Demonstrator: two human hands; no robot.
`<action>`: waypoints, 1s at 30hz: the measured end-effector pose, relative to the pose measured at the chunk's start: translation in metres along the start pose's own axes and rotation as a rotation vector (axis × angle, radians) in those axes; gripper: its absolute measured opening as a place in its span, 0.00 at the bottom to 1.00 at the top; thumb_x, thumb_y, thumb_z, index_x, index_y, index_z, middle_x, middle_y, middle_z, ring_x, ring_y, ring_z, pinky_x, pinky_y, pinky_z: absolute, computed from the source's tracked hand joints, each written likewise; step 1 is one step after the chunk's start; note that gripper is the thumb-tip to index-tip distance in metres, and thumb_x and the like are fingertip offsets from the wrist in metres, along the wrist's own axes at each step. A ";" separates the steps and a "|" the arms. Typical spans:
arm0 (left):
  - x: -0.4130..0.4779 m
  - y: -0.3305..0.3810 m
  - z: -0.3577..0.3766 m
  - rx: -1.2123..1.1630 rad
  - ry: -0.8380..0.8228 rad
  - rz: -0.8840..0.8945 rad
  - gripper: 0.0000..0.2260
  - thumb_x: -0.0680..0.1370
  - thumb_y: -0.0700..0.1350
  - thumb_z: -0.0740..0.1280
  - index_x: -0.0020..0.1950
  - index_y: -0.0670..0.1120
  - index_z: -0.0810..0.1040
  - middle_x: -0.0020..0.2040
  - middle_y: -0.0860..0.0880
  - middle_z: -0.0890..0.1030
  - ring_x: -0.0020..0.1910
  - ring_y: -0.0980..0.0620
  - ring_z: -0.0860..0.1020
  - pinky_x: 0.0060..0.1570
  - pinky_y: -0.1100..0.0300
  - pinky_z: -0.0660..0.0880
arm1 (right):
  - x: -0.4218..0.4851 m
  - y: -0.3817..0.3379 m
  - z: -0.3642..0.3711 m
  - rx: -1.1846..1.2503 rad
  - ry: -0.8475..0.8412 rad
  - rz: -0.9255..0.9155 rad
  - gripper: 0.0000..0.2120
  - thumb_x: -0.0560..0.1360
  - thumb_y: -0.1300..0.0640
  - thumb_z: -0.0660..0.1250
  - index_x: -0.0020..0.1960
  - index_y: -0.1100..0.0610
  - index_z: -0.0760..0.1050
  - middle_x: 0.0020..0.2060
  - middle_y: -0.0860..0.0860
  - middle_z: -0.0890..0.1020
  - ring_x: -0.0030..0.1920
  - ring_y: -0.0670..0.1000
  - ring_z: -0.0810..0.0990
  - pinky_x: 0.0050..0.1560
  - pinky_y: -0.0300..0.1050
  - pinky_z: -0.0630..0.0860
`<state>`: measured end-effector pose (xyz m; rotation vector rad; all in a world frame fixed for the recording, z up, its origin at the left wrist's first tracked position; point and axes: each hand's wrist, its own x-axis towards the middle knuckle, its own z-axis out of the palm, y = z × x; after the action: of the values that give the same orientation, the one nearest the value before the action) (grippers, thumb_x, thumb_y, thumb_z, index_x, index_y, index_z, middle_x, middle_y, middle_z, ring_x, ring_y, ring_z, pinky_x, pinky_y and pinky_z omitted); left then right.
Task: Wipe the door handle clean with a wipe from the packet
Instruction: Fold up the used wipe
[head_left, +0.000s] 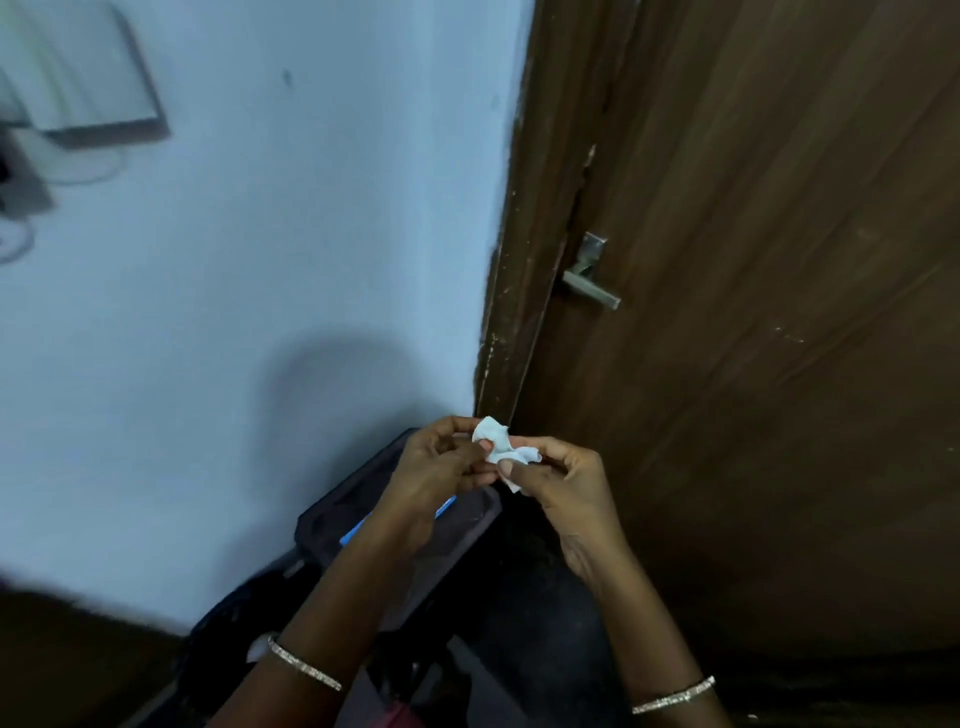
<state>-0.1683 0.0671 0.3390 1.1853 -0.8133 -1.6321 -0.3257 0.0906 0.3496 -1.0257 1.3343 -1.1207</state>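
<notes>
Both forearms are pointing up-frame & angling toward each other, w/ a thin sparkly bangle on the L wrist (304, 662) & another on the R wrist (672, 696). L hand (441, 465) is pinching the wipe (496, 441) btwn thumb & curled fingers. R hand (566, 486) is pinching the same wipe's lower part, thumb on top & fingers curled under. Both grips are clamped on the wipe, which is sitting bunched btwn the two hands, up in the air.

Door handle (591, 288) is sitting above & right of the hands, well apart from the wipe, w/ nothing standing btwn them. It's sitting near the left edge of the door (753, 312), just beside the frame (511, 312), lever pointing away from the frame. Wall (285, 234) is filling the left side. Under the hands a dark bag (327, 525) is lying w/ a blue-edged item (358, 534) on it, mostly hidden by the L wrist; can't tell what it is.

Wipe is looking white, thin, softly crumpled. Handle is showing as dull grey metal, a flat straight lever on a rectangular plate. Door is showing brown wood grain w/ scuffs; frame edge is looking chipped. Wall is reading as pale blue & matte.
</notes>
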 end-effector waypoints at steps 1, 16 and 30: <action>-0.008 -0.003 -0.005 -0.008 -0.006 -0.015 0.08 0.78 0.35 0.69 0.57 0.39 0.81 0.48 0.41 0.86 0.41 0.49 0.86 0.40 0.60 0.82 | -0.004 0.007 0.003 -0.006 0.016 0.016 0.10 0.72 0.66 0.75 0.53 0.60 0.85 0.45 0.58 0.88 0.48 0.58 0.87 0.51 0.53 0.84; -0.204 -0.113 -0.214 -0.045 0.540 -0.355 0.11 0.78 0.34 0.69 0.60 0.33 0.79 0.46 0.40 0.82 0.38 0.49 0.80 0.42 0.59 0.81 | -0.144 0.163 0.191 -0.513 -0.338 0.121 0.04 0.70 0.56 0.77 0.43 0.56 0.85 0.36 0.52 0.87 0.40 0.53 0.86 0.46 0.56 0.82; -0.138 -0.158 -0.416 0.220 0.744 -0.567 0.08 0.78 0.39 0.66 0.56 0.43 0.80 0.44 0.44 0.84 0.35 0.51 0.81 0.36 0.58 0.80 | -0.087 0.264 0.366 -0.757 -0.274 0.277 0.14 0.72 0.57 0.76 0.54 0.63 0.83 0.49 0.59 0.86 0.52 0.58 0.84 0.53 0.44 0.76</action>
<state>0.1933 0.2550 0.1131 2.1385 -0.1756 -1.3506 0.0502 0.2009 0.1089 -1.4100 1.6446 -0.2309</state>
